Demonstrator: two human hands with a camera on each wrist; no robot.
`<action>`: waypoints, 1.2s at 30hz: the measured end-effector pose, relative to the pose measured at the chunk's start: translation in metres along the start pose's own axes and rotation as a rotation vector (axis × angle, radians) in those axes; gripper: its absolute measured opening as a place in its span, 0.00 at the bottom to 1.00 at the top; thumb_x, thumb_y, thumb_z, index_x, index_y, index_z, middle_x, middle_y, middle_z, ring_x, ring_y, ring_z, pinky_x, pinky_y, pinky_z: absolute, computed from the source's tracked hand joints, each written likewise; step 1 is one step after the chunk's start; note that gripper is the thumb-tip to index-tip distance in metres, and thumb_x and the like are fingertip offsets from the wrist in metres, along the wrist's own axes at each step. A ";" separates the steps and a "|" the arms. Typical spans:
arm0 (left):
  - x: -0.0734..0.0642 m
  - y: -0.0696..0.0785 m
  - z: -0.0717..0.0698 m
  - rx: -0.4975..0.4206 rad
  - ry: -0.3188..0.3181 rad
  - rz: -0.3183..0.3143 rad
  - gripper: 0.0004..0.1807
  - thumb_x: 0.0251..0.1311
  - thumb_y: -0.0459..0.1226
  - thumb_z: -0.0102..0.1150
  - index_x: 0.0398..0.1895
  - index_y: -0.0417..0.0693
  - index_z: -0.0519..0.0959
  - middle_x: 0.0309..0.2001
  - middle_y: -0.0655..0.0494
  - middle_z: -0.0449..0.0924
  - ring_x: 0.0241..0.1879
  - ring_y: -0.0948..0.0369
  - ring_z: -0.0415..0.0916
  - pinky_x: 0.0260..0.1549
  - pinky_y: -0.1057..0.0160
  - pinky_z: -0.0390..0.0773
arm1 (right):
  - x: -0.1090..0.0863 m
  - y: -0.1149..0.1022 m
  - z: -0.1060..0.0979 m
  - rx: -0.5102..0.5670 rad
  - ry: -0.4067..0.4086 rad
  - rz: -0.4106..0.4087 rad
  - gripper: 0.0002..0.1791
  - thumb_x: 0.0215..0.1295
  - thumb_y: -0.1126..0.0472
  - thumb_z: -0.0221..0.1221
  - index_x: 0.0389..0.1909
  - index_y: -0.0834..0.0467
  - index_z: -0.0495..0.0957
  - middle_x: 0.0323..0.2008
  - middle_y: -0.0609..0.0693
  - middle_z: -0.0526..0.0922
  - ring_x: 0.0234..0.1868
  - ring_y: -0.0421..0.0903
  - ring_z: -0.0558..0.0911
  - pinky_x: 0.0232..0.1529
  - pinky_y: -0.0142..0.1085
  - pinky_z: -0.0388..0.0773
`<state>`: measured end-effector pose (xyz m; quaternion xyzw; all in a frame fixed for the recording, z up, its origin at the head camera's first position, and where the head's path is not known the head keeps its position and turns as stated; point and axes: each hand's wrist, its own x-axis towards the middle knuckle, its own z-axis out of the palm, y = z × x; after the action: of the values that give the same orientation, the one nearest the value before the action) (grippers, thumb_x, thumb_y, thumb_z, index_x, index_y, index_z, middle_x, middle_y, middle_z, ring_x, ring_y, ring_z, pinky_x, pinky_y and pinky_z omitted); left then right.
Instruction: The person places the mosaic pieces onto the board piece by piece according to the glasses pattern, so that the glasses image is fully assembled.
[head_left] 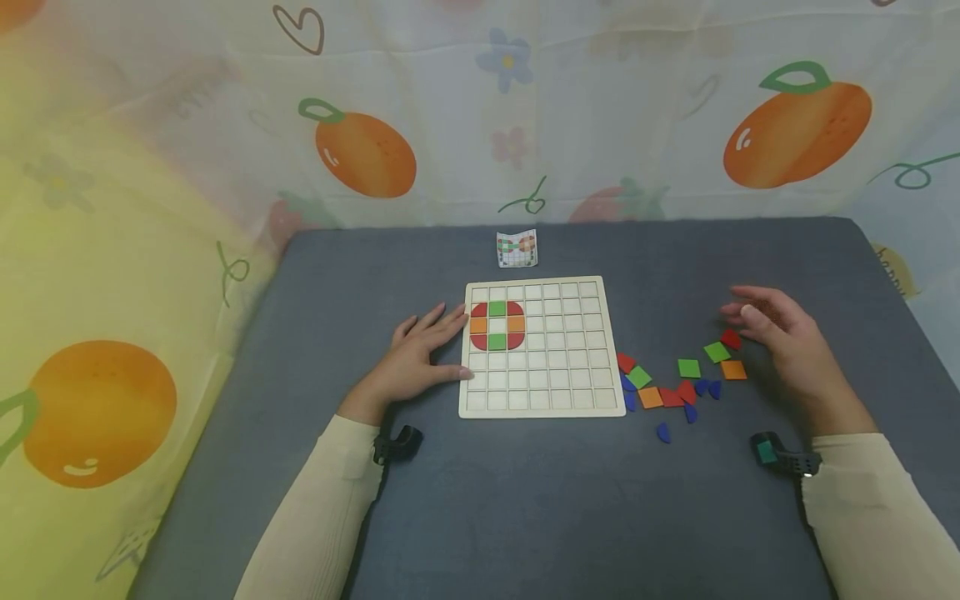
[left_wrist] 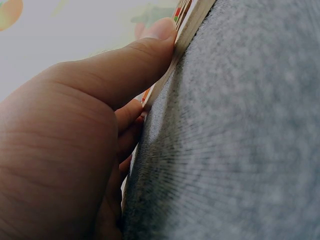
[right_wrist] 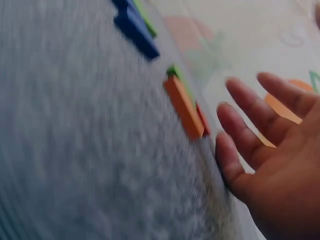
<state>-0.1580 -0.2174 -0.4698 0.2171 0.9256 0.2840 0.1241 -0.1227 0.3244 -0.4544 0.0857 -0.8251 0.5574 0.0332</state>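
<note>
At the right of the grey cloth-covered table (head_left: 570, 500), a small red piece with a rounded edge (head_left: 731, 338) is found just below and beside the fingertips of the bare right hand (head_left: 798, 362), on the side toward the board. By this hand nothing is seen to be held: its fingers are loosely extended and parted, as is shown in the right wrist view.

Next to the red piece, a flat green square tile (head_left: 717, 352) and a flat orange square tile (head_left: 733, 370) are set close together; no long axis is offered by either square. From there the scatter is strung leftward and toward the person, with several small blue half-round pieces (head_left: 663, 432) included, until the right edge of the pale, wooden-looking gridded board (head_left: 581, 379) is reached. All these loose pieces are thus placed between board and right hand, and the near cluster is far closer to the right hand than to the left.

The board's left edge is touched by the spread fingers and thumb of the bare left hand (head_left: 412, 362); beside them, a ring of red, green and orange tiles (head_left: 515, 325) is laid in the grid.
</note>
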 end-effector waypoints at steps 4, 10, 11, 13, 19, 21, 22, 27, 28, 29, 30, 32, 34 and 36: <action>0.000 0.000 0.000 -0.004 -0.002 -0.004 0.54 0.67 0.60 0.74 0.89 0.58 0.56 0.86 0.71 0.48 0.86 0.61 0.33 0.78 0.42 0.30 | -0.002 0.007 -0.005 -0.113 -0.059 0.105 0.25 0.82 0.59 0.64 0.74 0.60 0.75 0.57 0.42 0.83 0.53 0.31 0.79 0.50 0.20 0.71; 0.000 0.001 -0.001 -0.017 0.002 0.006 0.54 0.67 0.59 0.75 0.89 0.57 0.57 0.87 0.68 0.49 0.86 0.59 0.34 0.78 0.42 0.30 | -0.001 0.007 -0.006 -0.289 -0.191 0.142 0.29 0.73 0.55 0.74 0.71 0.59 0.80 0.66 0.55 0.78 0.57 0.40 0.75 0.50 0.21 0.67; 0.000 0.001 -0.001 -0.017 0.003 0.008 0.54 0.67 0.59 0.75 0.89 0.57 0.57 0.87 0.68 0.49 0.86 0.59 0.34 0.78 0.42 0.30 | -0.001 0.007 -0.006 -0.306 -0.208 0.122 0.29 0.72 0.56 0.74 0.70 0.59 0.81 0.65 0.56 0.78 0.58 0.42 0.74 0.51 0.21 0.65; 0.000 0.001 -0.001 -0.017 0.004 0.010 0.54 0.67 0.59 0.75 0.89 0.57 0.57 0.87 0.67 0.49 0.86 0.59 0.34 0.78 0.42 0.30 | 0.000 0.007 -0.006 -0.338 -0.231 0.078 0.26 0.71 0.58 0.75 0.67 0.59 0.83 0.63 0.55 0.76 0.58 0.45 0.72 0.52 0.24 0.64; -0.001 0.001 -0.001 -0.016 0.002 0.009 0.54 0.67 0.59 0.74 0.89 0.58 0.56 0.87 0.68 0.49 0.86 0.59 0.34 0.78 0.42 0.30 | 0.001 0.006 -0.003 -0.430 -0.233 0.052 0.18 0.73 0.57 0.73 0.58 0.62 0.87 0.55 0.56 0.75 0.48 0.49 0.70 0.45 0.34 0.67; -0.001 0.001 -0.001 -0.015 0.003 0.009 0.54 0.67 0.59 0.74 0.89 0.58 0.56 0.87 0.68 0.49 0.86 0.59 0.34 0.78 0.42 0.30 | 0.002 0.006 -0.001 -0.446 -0.224 0.067 0.16 0.75 0.56 0.72 0.55 0.62 0.87 0.53 0.56 0.76 0.45 0.50 0.71 0.43 0.36 0.68; -0.001 0.001 -0.001 -0.014 0.002 0.009 0.54 0.67 0.59 0.74 0.89 0.57 0.56 0.87 0.69 0.49 0.86 0.60 0.34 0.78 0.42 0.30 | 0.002 0.006 0.000 -0.452 -0.219 0.073 0.15 0.75 0.56 0.72 0.54 0.62 0.88 0.52 0.56 0.76 0.44 0.51 0.72 0.42 0.36 0.68; 0.000 0.000 -0.001 -0.008 0.002 0.015 0.55 0.66 0.60 0.74 0.89 0.57 0.57 0.87 0.69 0.49 0.86 0.60 0.34 0.78 0.42 0.30 | 0.002 0.005 0.003 -0.469 -0.192 0.093 0.14 0.75 0.55 0.72 0.50 0.61 0.87 0.49 0.56 0.77 0.43 0.53 0.74 0.41 0.39 0.71; 0.000 0.000 -0.001 -0.009 0.001 0.015 0.55 0.66 0.60 0.74 0.89 0.57 0.57 0.87 0.69 0.49 0.86 0.60 0.34 0.78 0.42 0.30 | 0.002 0.005 0.003 -0.468 -0.185 0.099 0.14 0.75 0.55 0.72 0.50 0.61 0.86 0.48 0.56 0.78 0.42 0.53 0.75 0.40 0.39 0.72; 0.000 0.000 -0.001 -0.009 0.000 0.016 0.55 0.66 0.60 0.75 0.89 0.57 0.57 0.87 0.69 0.49 0.86 0.60 0.34 0.78 0.41 0.30 | 0.002 0.004 0.004 -0.466 -0.180 0.104 0.14 0.74 0.55 0.73 0.50 0.61 0.85 0.47 0.56 0.78 0.41 0.53 0.75 0.39 0.40 0.73; 0.000 0.000 -0.001 -0.008 -0.001 0.014 0.55 0.66 0.60 0.74 0.89 0.57 0.56 0.87 0.69 0.48 0.86 0.60 0.34 0.78 0.41 0.30 | 0.002 0.004 0.004 -0.459 -0.177 0.110 0.15 0.74 0.55 0.73 0.51 0.61 0.85 0.46 0.57 0.79 0.40 0.53 0.75 0.38 0.41 0.73; 0.000 0.001 -0.001 -0.007 -0.004 0.013 0.55 0.67 0.60 0.74 0.89 0.56 0.56 0.87 0.69 0.48 0.86 0.60 0.34 0.78 0.41 0.30 | 0.002 0.004 0.006 -0.451 -0.160 0.118 0.15 0.74 0.55 0.73 0.51 0.61 0.84 0.42 0.56 0.80 0.38 0.53 0.76 0.36 0.41 0.74; 0.000 0.001 -0.001 -0.006 -0.005 0.012 0.55 0.67 0.60 0.74 0.89 0.56 0.56 0.87 0.69 0.48 0.86 0.59 0.34 0.78 0.41 0.30 | 0.002 0.004 0.006 -0.447 -0.139 0.116 0.14 0.74 0.56 0.72 0.50 0.61 0.83 0.40 0.55 0.80 0.36 0.52 0.76 0.34 0.40 0.74; 0.000 0.001 -0.001 -0.003 -0.004 0.011 0.55 0.67 0.60 0.74 0.89 0.56 0.56 0.87 0.68 0.48 0.86 0.59 0.34 0.78 0.41 0.30 | 0.002 0.003 0.007 -0.441 -0.119 0.110 0.13 0.75 0.58 0.72 0.51 0.61 0.84 0.39 0.55 0.81 0.35 0.51 0.76 0.33 0.38 0.73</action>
<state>-0.1581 -0.2170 -0.4682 0.2225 0.9237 0.2859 0.1247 -0.1250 0.3191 -0.4598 0.0641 -0.9309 0.3586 -0.0278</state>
